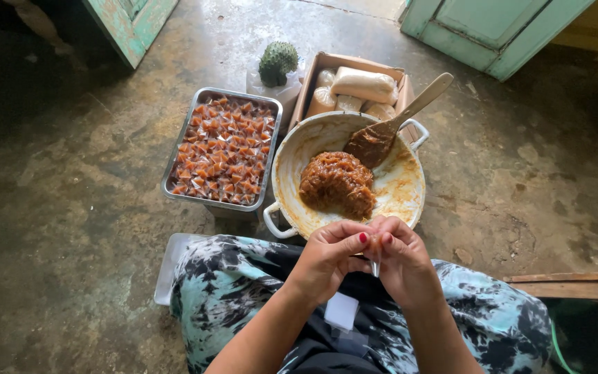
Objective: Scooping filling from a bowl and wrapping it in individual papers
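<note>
My left hand (330, 253) and my right hand (401, 260) meet above my lap, fingertips pinched together on a small clear plastic wrapper (375, 257) with a bit of brown sweet in it. Just beyond them stands a wide cream pan (404, 190) with two handles, holding a mound of sticky brown paste (337, 183). A wooden spoon (396, 121) coated in paste leans on the pan's far rim. Left of the pan a metal tray (174, 156) is filled with several small wrapped brown sweets (223, 149).
A cardboard box (344, 62) with pale wrapped rolls sits behind the pan, next to a spiky green fruit (276, 62). My lap wears a blue tie-dye cloth (230, 277) over a white board (169, 266). Wooden furniture (569, 285) is at right; green doors stand at the back.
</note>
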